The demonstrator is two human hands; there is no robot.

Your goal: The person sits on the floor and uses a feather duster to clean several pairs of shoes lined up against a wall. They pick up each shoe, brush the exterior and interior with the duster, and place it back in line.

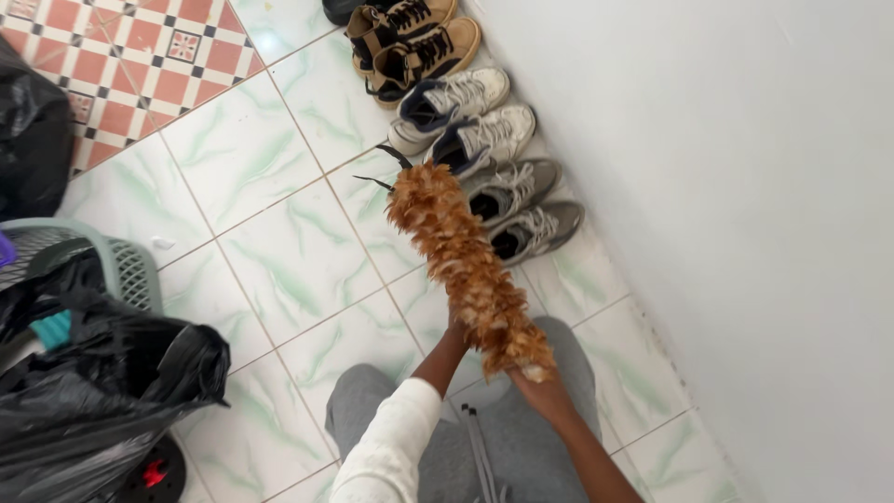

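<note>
My right grip [545,391] closed on the duster [466,265] base, left grip [456,331] touching its feathers, closure unclear. Duster tip beyond my grips, over grey shoes [521,205]. Shoe row looks barely started.

Open tiled floor [279,251] lies left of and ahead of the feather duster [466,261]. To the right, a row of shoes [484,140] lines the white wall [745,233], closing that side. At left, a black bag [102,391] and a green basket [130,270] block passage.
</note>
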